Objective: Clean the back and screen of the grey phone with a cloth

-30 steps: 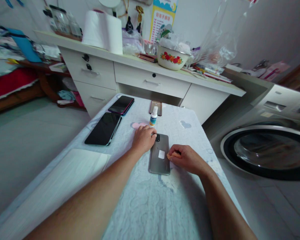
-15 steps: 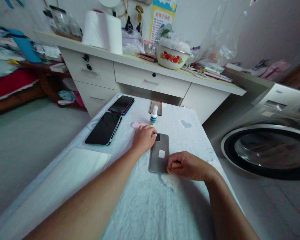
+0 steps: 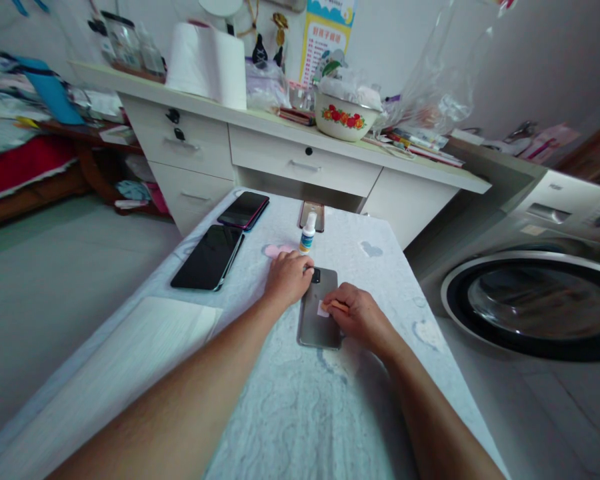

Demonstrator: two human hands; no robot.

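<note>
A grey phone (image 3: 314, 323) lies face down on the pale cloth-covered table (image 3: 300, 400), with a small white sticker (image 3: 323, 309) on its back. My left hand (image 3: 286, 277) rests with curled fingers on the phone's top left corner, beside the camera. Over the phone's right side, my right hand (image 3: 355, 313) pinches a small orange object (image 3: 339, 306) whose tip touches the sticker. A small white bottle (image 3: 307, 235) with a blue label stands just beyond my left hand, next to a pink piece (image 3: 275, 251).
Two dark phones (image 3: 209, 257) (image 3: 244, 209) lie screen up at the table's left, another small phone (image 3: 312, 215) at its far end. A white sheet (image 3: 145, 333) lies near left. A cluttered white desk (image 3: 300, 143) stands behind; a washing machine (image 3: 535, 300) is on the right.
My right hand slid from the phone's lower right edge up and left onto its back, bringing the orange object to the sticker. My left hand has stayed put.
</note>
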